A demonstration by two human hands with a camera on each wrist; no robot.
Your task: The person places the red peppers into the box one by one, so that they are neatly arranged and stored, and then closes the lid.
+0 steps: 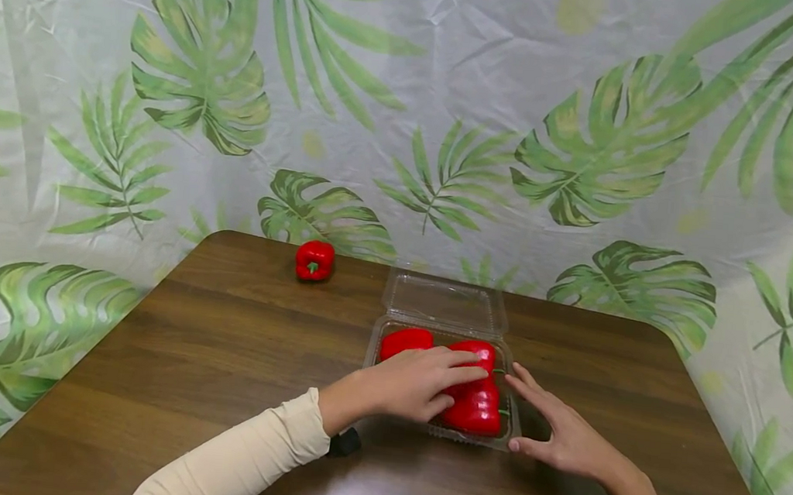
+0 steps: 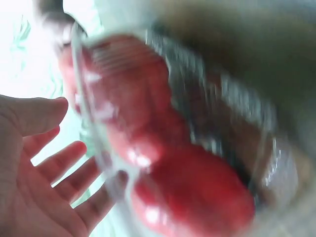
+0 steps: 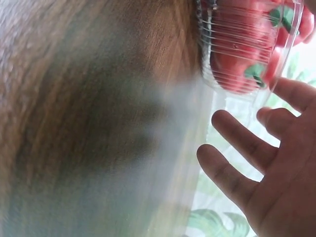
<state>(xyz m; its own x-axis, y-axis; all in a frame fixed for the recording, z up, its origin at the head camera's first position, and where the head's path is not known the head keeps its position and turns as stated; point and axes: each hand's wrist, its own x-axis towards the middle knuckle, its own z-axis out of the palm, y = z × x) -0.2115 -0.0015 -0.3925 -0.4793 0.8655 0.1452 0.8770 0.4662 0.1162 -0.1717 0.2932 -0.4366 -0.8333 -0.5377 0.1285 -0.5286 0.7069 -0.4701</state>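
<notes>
Here's the left hand (image 1: 417, 383), fingers apart, over glossy red peppers (image 1: 473, 407) sitting in a clear plastic container (image 1: 372, 348), covering part of them; contact is impossible to call, and the left wrist view is smeared with blur! The right hand (image 1: 567, 432) spreads its fingers beside the ribbed wall. Transparent lid (image 1: 444, 302) laid back, one lobed pepper (image 1: 314, 261) far left on wood-grain table (image 1: 257, 330).

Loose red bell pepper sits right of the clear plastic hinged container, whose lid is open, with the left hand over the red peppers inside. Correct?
One error: the loose red bell pepper sits left of the clear plastic container, not right; the head view shows it. The rest stands: lid open, left hand over the red peppers inside.
</notes>
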